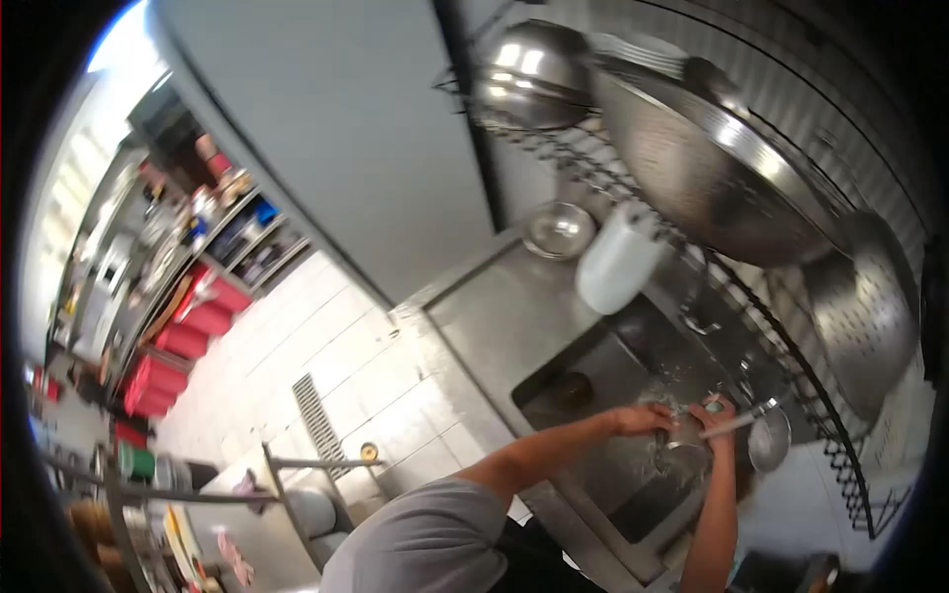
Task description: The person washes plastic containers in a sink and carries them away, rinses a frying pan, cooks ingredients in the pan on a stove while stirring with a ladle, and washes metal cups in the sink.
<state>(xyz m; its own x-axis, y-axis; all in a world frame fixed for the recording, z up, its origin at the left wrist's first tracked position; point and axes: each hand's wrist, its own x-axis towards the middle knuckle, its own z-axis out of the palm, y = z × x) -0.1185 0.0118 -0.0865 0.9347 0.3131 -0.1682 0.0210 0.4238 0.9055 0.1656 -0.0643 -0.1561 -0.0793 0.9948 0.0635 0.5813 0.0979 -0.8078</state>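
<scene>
Over the sink basin, my left hand is closed at the side of a small round metal ladle. A pale, straight handle stretches from it to the right. My right hand is closed beside the ladle, with a small greenish thing showing between its fingers; its kind cannot be made out. Water splashes around both hands. Right of my right hand sits a round strainer. A dark round object lies in the basin's far left part.
Behind the basin stand a white plastic jug and a metal bowl. A wire rack above the sink holds a big colander, a perforated metal pan and a steel bowl. Red bins line the left.
</scene>
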